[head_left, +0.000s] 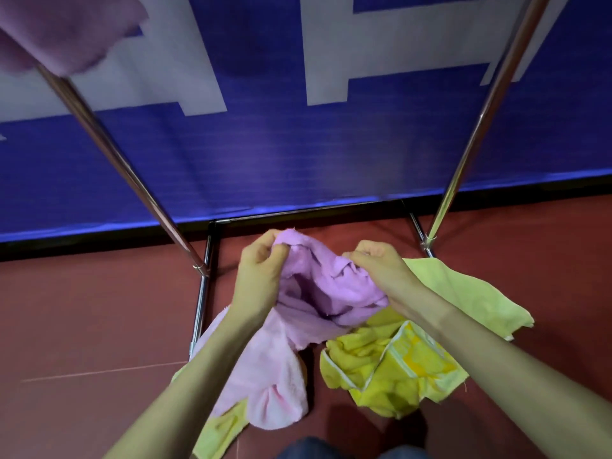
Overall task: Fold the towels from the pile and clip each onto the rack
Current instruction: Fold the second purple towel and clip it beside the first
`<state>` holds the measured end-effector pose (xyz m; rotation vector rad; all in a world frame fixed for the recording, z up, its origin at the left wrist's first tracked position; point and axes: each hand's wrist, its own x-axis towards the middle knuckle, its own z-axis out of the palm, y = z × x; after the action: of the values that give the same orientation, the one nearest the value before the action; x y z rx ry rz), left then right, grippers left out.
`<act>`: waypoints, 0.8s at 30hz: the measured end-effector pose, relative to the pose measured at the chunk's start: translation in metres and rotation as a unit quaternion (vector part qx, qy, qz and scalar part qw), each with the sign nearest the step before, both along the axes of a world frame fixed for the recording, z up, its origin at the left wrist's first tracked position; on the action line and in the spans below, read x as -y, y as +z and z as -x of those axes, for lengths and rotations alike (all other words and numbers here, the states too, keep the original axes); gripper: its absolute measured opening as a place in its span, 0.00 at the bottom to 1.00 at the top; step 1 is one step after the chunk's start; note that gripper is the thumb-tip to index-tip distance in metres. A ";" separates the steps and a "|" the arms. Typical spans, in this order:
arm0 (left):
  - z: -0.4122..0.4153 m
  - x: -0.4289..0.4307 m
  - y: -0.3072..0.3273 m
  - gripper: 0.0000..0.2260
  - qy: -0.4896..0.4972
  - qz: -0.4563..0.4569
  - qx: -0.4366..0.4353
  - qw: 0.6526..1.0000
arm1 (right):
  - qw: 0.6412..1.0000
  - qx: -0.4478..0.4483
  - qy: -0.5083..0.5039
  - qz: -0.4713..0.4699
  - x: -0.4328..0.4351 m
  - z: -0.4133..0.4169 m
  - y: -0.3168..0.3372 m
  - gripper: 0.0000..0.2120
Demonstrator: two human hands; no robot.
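I hold a crumpled pink towel (318, 286) above the floor between both hands. My left hand (261, 273) pinches its upper left edge and my right hand (381, 270) grips its right edge. Under it lies the pile: a second pink towel (265, 379), a bright yellow towel with white trim (390, 366), a pale yellow-green towel (470, 293) at the right and another pale one (218, 432) at the lower left. The rack's metal uprights (109, 144) rise on both sides. A purple-pink towel (63, 31) hangs at the top left, blurred.
The rack's base bars (202, 306) lie on the red floor (82, 319) around the pile. A blue and white banner (298, 154) stands right behind the rack. A dark knee (311, 448) shows at the bottom edge.
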<state>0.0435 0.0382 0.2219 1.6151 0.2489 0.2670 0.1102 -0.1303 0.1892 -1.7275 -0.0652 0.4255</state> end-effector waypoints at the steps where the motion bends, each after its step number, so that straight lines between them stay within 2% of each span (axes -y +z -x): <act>1: -0.001 -0.002 0.020 0.09 0.004 -0.004 0.003 1.000 | 1.000 0.006 0.020 0.001 0.000 0.001 0.018 0.19; 5: 0.002 -0.011 0.096 0.08 0.030 -0.015 -0.007 0.999 | 0.988 -0.013 0.155 -0.010 0.001 0.006 0.107 0.15; 7: 0.006 -0.014 0.133 0.08 0.039 -0.022 -0.015 0.999 | 0.969 0.035 0.237 0.053 0.004 0.006 0.151 0.13; 8: 0.009 -0.015 0.155 0.08 0.041 -0.027 -0.017 0.999 | 0.951 0.077 0.269 0.131 0.005 0.006 0.173 0.16; 10: 0.016 -0.014 0.202 0.10 0.039 -0.039 -0.021 0.998 | 0.875 0.179 0.317 0.318 0.005 0.011 0.220 0.21; 11: 0.020 -0.012 0.224 0.12 0.038 -0.050 -0.024 0.998 | 0.835 0.225 0.327 0.381 0.003 0.016 0.244 0.20; 12: 0.024 -0.011 0.249 0.13 0.037 -0.059 -0.025 0.997 | 0.811 0.259 0.323 0.412 0.002 0.020 0.268 0.16; 13: 0.028 -0.011 0.273 0.14 0.036 -0.067 -0.024 0.997 | 0.807 0.275 0.309 0.421 0.002 0.023 0.292 0.12; 15: 0.036 -0.013 0.327 0.16 0.045 -0.074 -0.018 0.996 | 0.823 0.273 0.270 0.418 0.004 0.030 0.341 0.06; 19: 0.050 -0.017 0.424 0.17 0.055 -0.079 0.000 0.995 | 0.819 0.281 0.245 0.437 0.011 0.035 0.436 0.07; 24: 0.066 -0.006 0.527 0.21 0.083 -0.067 0.028 0.994 | 0.834 0.314 0.199 0.409 0.017 0.041 0.537 0.03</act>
<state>-0.0221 0.0442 0.7485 1.7200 0.3284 0.4642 0.0694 -0.1474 0.7264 -2.6653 -0.8395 0.1547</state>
